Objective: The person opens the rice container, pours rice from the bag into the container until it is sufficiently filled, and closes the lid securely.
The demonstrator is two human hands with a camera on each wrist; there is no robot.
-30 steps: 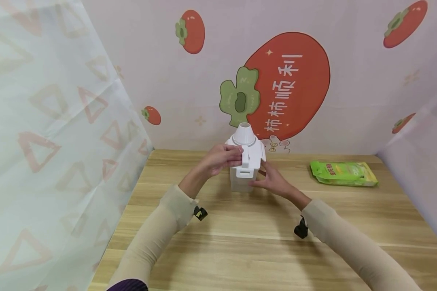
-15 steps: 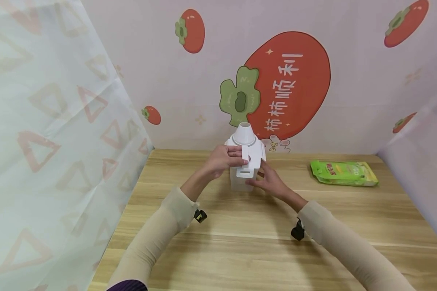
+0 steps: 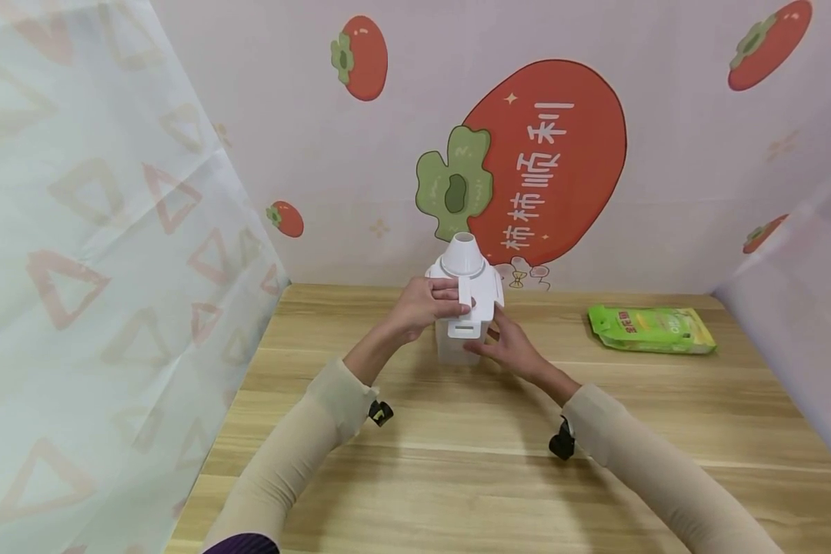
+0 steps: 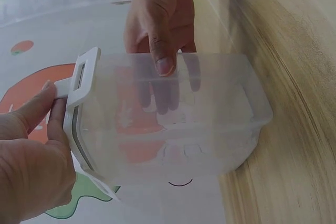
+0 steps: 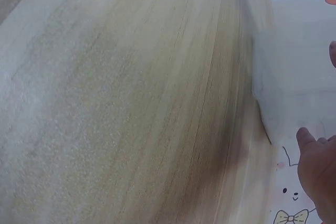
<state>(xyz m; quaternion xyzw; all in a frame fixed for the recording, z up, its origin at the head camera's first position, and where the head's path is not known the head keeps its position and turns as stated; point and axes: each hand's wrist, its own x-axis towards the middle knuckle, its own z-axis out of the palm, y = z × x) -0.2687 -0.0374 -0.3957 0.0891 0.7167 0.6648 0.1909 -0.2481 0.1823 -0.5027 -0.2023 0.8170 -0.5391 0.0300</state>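
A translucent plastic container [image 3: 453, 351] with a white lid [image 3: 486, 288] stands upright on the wooden table near the back wall. A white cone-shaped spout [image 3: 462, 255] rises from the lid's far side. My left hand [image 3: 421, 306] pinches the raised white handle [image 3: 465, 292] on top of the lid between thumb and fingers. Round the container's right side, my right hand [image 3: 516, 351] grips the body. In the left wrist view the right thumb [image 4: 165, 66] lies on the near wall, and the other fingers show through the plastic.
A green and yellow packet [image 3: 654, 330] lies on the table [image 3: 457, 477] to the right. Behind the container rises a wall covering [image 3: 360, 169] printed with persimmons. Another patterned sheet [image 3: 111, 231] borders the table on the left.
My left fingers have shifted on the handle, the thumb now lower toward its near end. The right hand has slid slightly left along the container. The container stays in place.
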